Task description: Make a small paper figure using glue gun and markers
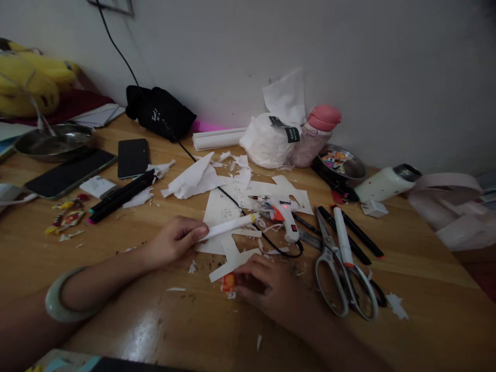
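Note:
My left hand (176, 240) is closed around one end of a white marker (228, 227), whose yellow end points right toward the glue gun. My right hand (271, 289) is low over the table, fingers curved and apart, beside a small orange wrapped candy (228, 282). Its fingertips are close to a cut strip of white paper (232, 258); whether they touch it I cannot tell. A white glue gun (289, 219) with a red light lies beyond my right hand. Large scissors (329, 253) lie to the right, next to a white marker with an orange end (343, 235).
Black markers (122, 196) and phones (70, 173) lie at left; wrapped candies (72, 214) are nearby. Paper scraps (194, 178) litter the middle. A black cable (228, 196) crosses the table. Behind stand a tissue pack (267, 142), a metal bowl (352, 168) and a tilted white bottle (387, 183).

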